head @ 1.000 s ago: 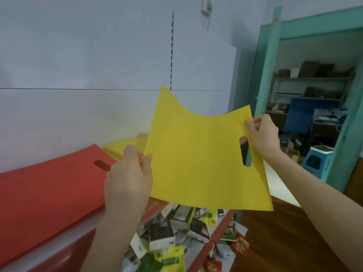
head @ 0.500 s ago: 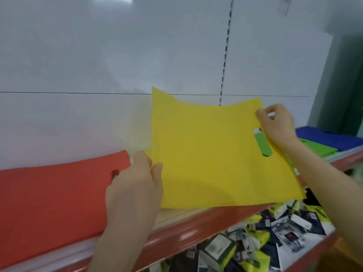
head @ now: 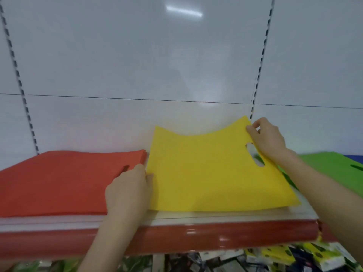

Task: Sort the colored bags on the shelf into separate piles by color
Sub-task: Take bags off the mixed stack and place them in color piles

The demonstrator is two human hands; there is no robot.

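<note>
Head view shows the yellow bag (head: 212,173) held taut, left hand (head: 127,191) pinching its left edge and right hand (head: 269,140) pinching the handle-slot corner, low over the shelf (head: 176,236) between red pile (head: 59,179) and green pile (head: 334,165), evidently to land flat.

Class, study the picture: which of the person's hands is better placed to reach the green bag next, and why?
Probably the right hand: it pinches the right corner of the yellow bag, next to the green bag. The left hand holds the bag's left edge beside the red pile, farther off.
</note>
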